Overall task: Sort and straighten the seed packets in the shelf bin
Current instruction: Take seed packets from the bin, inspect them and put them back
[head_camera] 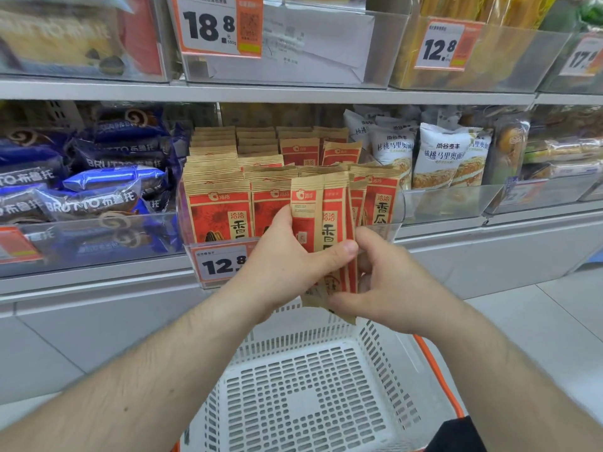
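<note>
A clear shelf bin (399,203) on the middle shelf holds rows of brown and red seed packets (217,203). In front of the bin I hold a small stack of the same packets (326,220) upright, its top edges level with the front row. My left hand (287,259) grips the stack from the left, thumb across its front. My right hand (388,278) holds the stack's lower right edge, fingers curled behind it. The packets in the right front of the bin lean unevenly.
Blue snack bags (98,187) fill the bin to the left, white bread bags (437,154) the bin to the right. A price tag reading 12.8 (222,264) hangs on the bin's front. A white perforated basket (310,386) sits below my arms.
</note>
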A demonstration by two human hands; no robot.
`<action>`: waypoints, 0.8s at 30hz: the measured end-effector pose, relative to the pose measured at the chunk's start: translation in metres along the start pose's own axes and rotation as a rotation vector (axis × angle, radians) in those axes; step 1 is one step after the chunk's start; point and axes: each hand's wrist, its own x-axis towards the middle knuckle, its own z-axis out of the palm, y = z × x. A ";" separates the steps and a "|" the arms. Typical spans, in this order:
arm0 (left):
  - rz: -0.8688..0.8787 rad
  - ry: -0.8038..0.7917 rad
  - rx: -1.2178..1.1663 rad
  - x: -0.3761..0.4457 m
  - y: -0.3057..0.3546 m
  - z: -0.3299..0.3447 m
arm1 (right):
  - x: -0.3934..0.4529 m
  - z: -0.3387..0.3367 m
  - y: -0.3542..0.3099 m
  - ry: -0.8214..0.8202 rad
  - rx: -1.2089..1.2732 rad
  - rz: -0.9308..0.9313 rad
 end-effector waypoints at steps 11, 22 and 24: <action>-0.015 -0.293 -0.046 0.002 -0.008 -0.006 | 0.000 -0.002 -0.003 0.224 0.296 -0.180; -0.179 -0.220 -0.330 0.006 -0.009 -0.001 | 0.004 0.007 -0.009 0.221 0.427 -0.117; -0.200 -0.274 -0.399 0.006 -0.009 -0.001 | 0.004 0.007 -0.010 0.202 0.489 -0.116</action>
